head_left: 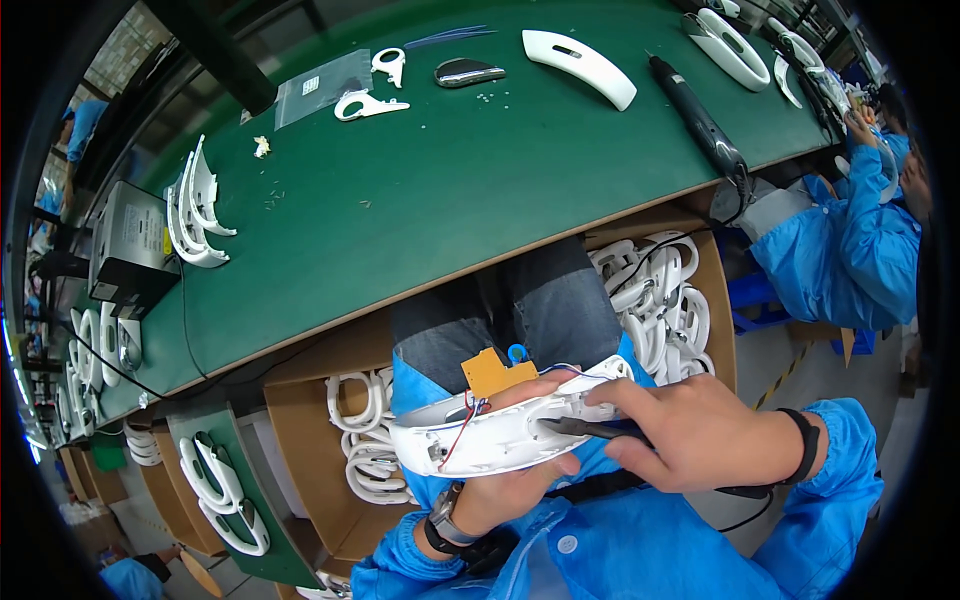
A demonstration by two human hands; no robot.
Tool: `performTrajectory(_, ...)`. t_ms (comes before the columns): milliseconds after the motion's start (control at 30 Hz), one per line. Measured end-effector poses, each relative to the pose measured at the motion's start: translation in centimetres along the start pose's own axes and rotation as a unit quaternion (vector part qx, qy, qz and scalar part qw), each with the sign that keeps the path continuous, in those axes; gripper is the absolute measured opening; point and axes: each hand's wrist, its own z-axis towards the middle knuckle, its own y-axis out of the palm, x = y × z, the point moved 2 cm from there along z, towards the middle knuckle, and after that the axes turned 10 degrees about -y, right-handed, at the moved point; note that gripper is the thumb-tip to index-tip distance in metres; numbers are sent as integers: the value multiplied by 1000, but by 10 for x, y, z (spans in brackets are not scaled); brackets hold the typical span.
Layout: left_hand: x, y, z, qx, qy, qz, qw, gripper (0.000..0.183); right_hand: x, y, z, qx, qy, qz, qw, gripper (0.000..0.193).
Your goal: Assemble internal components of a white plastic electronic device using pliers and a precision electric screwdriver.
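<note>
Over my lap, my left hand (510, 490) is closed round a white curved plastic housing (480, 440), thumb along its near edge and fingers behind it. Red and dark thin wires (465, 430) run along the housing. A yellow-orange circuit board (490, 371) with a small blue part (517, 353) sticks up at its far side. My right hand (690, 430) grips a dark tapered tool (590, 427), its tip against the housing's inside. Whether it is a pair of tweezers I cannot tell. My right fingertips also reach the housing's right end.
On the green table (400, 230) lie a white curved cover (580, 65), a dark electric screwdriver (700, 120), a plastic bag (325, 88) and white shells (195, 205). Cardboard boxes (310, 440) of white housings flank my legs. A co-worker in blue (830, 250) sits at the right.
</note>
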Motion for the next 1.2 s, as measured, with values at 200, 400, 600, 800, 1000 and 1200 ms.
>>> performTrajectory(200,7,-2,1,12,1,27,1000,75,2,5,-1,112,-109,-95,983,54)
performTrajectory(400,8,-2,4,9,23,24,999,74,0,15,1,174,-157,-159,959,58)
performTrajectory(600,6,-1,2,22,20,-35,999,74,1,25,6,192,-161,-146,957,62)
performTrajectory(800,4,-3,3,-1,28,-10,1000,75,3,29,7,210,-160,-141,954,63)
performTrajectory(1000,3,0,2,8,25,-11,1000,77,3,29,5,209,-153,-137,956,62)
performTrajectory(1200,3,1,3,-1,30,10,1000,77,2,30,5,225,-158,-134,952,61)
